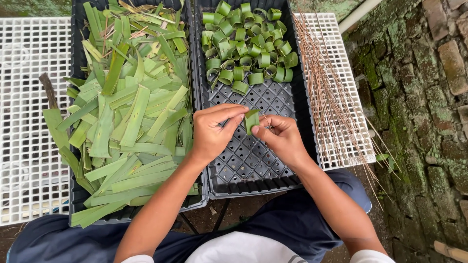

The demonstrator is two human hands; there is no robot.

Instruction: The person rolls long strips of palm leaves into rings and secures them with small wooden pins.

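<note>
While both hands meet over the right tray (253, 168), a small folded green leaf piece (251, 120) sits between them, just above the tray's bare black grid. Left hand (213, 132) comes in from the left w/ fingers curled, thumb and forefinger tips pressed on the leaf piece's left side — a pinch, not a full fist. Right hand (280, 137) is curled too, fingertips closed on the piece's lower right edge; a thin brown stick seems to run btwn its fingers, but it's too fine to tell for sure. The leaf piece stands roughly upright, bent into a loop, held clear of the tray floor.

At the far end of the right tray lies a heap of leaf rings (247, 46) — many small green loops, piled touching each other, well apart from the hands. The near half of that tray is open grid.

Left tray (78, 204) sits just beside it, edges touching, and holds a loose pile of leaf strips (129, 117), long flat green cuts lying criss-cross, some spilling over the left rim. A dark stick-like handle (48, 90) pokes out at the pile's left edge.

Right of the trays, a bundle of thin sticks (329, 97) lies fanned on a white mesh table (29, 122), ends hanging past the near edge. Beyond that, mossy brick ground (419, 97). The person's dark trousers show below, forearms bare.
</note>
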